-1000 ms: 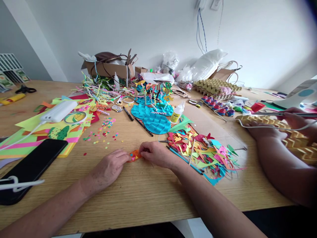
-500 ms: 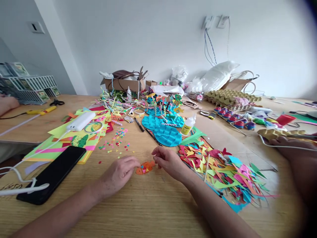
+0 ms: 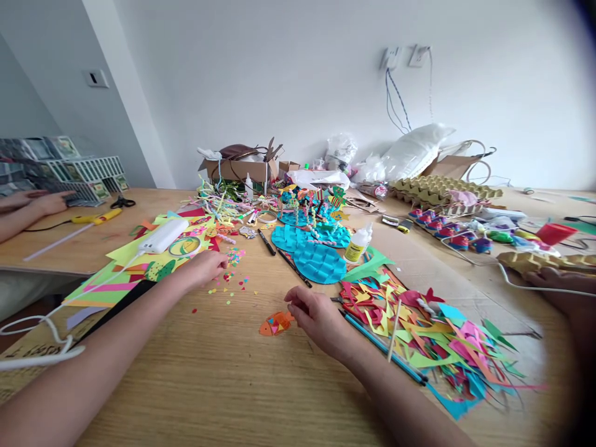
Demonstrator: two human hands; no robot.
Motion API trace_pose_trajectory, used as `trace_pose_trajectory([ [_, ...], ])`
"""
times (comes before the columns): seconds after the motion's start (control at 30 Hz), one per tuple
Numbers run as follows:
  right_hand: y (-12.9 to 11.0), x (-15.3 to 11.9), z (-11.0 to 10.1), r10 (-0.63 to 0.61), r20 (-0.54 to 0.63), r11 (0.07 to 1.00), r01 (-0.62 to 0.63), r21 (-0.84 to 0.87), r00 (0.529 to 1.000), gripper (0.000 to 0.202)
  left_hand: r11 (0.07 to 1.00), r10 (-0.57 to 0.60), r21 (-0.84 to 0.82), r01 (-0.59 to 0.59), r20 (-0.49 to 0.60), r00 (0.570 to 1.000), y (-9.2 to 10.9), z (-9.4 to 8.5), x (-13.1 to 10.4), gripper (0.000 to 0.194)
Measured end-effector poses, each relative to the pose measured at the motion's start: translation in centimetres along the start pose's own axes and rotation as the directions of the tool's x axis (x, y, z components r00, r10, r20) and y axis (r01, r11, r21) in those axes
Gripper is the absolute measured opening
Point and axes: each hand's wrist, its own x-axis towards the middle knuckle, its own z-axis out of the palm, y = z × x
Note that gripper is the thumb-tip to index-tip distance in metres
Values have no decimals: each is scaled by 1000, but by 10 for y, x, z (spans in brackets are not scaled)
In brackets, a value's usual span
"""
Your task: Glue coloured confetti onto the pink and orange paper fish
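Observation:
An orange paper fish (image 3: 274, 324) lies flat on the table, its body decorated with small coloured paper pieces. By its tail is my right hand (image 3: 316, 313), fingers curled and thumb close to the index finger; whether anything is between them does not show. My left hand (image 3: 207, 270) is stretched over to the scattered confetti (image 3: 235, 256) of coloured paper dots. Its fingers are closed at the near edge of the pile, and what they pinch is hidden. Past the confetti are black pens (image 3: 266, 242) and blue paper ovals (image 3: 319, 262) with a glue bottle (image 3: 357, 244) beside them.
Paper scraps (image 3: 419, 329) spread at right, next to a blue pencil (image 3: 382, 344). Left are coloured sheets (image 3: 112, 282), a white power bank (image 3: 164, 236) and a phone partly under my forearm. Other people's hands (image 3: 51, 202) show at both sides. Egg cartons (image 3: 437, 185) stand behind.
My left hand has left the orange fish and moved forward and left to the confetti. My right hand stays by the fish's tail. The view has shifted slightly.

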Motion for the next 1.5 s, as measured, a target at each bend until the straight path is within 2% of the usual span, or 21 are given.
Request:
trace_pose_trajectory([
  [0.17,1,0,-4,17,2,1000,-17,-26,1000,16,1000,-6,29,3,115,993,0,6,9,9],
  [0.3,1,0,-6,25,8,999,-24,-38,1000,17,997,2,73,-14,168,986,2,6,11,21],
  [0.53,2,0,-5,31,12,999,-31,-38,999,17,997,38,65,-45,104,994,-1,10,14,10],
  [0.83,4,1,-4,34,21,999,-33,-22,999,18,1000,1,15,-1,41,999,-3,14,12,13],
  [1.03,5,2,-4,31,34,999,-30,-38,999,18,1000,2,1,-2,93,996,-12,11,15,16],
  [1.2,4,2,-5,31,53,999,-30,-36,998,18,1000,12,21,-16,175,985,-11,8,16,22],
  [1.5,6,2,-3,12,47,999,-10,-39,999,18,999,40,13,-44,226,973,-21,18,25,23],
])
